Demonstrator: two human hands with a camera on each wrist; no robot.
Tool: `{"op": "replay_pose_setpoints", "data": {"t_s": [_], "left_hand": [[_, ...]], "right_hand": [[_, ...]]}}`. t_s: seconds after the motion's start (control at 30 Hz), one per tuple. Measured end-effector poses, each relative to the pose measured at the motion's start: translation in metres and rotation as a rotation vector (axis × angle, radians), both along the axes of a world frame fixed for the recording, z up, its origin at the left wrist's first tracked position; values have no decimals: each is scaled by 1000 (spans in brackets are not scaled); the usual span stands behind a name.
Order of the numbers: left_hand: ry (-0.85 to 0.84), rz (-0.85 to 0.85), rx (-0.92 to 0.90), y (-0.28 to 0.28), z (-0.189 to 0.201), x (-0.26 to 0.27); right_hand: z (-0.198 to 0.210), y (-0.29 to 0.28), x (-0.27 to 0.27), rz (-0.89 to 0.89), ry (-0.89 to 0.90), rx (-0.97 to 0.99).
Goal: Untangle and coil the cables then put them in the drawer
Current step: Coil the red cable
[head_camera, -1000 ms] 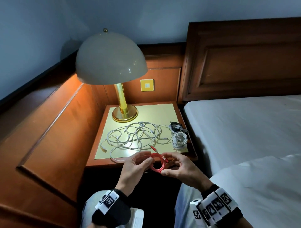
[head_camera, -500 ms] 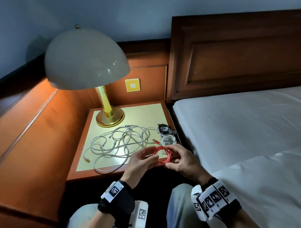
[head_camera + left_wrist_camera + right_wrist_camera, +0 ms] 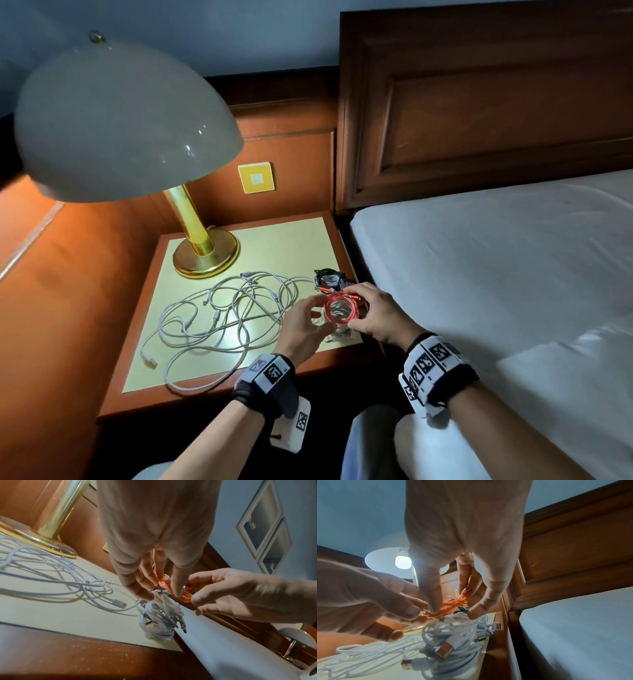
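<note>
Red cable (image 3: 340, 310): it is being held as a small closed coil at centre frame in the head view, just above the right front corner of the desk (image 3: 284, 240); the loops are being kept from springing apart, by the look of it, by being gripped on two sides.
Left hand (image 3: 305, 329): its fingers (image 3: 177, 586) are being curled onto the coil's left side, thumb and fingertips pinching the orange-red strands, as the left wrist view is showing.
Right hand (image 3: 380, 318): its fingers (image 3: 433, 601) are being clamped on the coil's right side; one plug end (image 3: 466, 589) is being left sticking up between them, probably so that it can be tucked in last.
White coil (image 3: 453, 632): an already wound white bundle is being kept directly under the red one, at the desk's right edge, seemingly as a stack of finished cables.
Dark coil (image 3: 329, 275): another small bundle is being kept just behind the hands, beside the same edge.
Tangled white cables (image 3: 219, 318): these are being left spread loose across the middle and left of the desk, not yet sorted.
Lamp (image 3: 191, 219): it is being left at the upper left of the desk, lighting the work.
Bed (image 3: 496, 274): it is being left alongside on the right.
Drawer: it is not being shown in any view.
Progress: the task is being judged as partly done, the tangle and the stowing remaining.
</note>
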State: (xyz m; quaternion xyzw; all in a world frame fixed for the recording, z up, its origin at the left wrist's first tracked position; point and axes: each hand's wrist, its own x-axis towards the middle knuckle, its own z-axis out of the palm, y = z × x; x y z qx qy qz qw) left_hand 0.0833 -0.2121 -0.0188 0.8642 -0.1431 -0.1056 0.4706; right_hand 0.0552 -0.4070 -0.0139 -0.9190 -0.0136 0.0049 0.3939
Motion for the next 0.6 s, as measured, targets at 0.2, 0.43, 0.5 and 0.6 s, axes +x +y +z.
{"op": "replay_pose_setpoints", "data": {"t_s": [0.2,0.43,0.5,0.6], "left_hand": [[18,-1,27,-3,-8,6],[20,-2,27,0,-13,5],[25,7,32,4,-14,3],[34,12,27,11,-14,-2]], "right_hand": [[-13,3,6,6,38,-28],[-19,1,5,-11,61,-24],[-18,-1,4,-27,46,-10],[-13,0,0,-38,22,-26]]}}
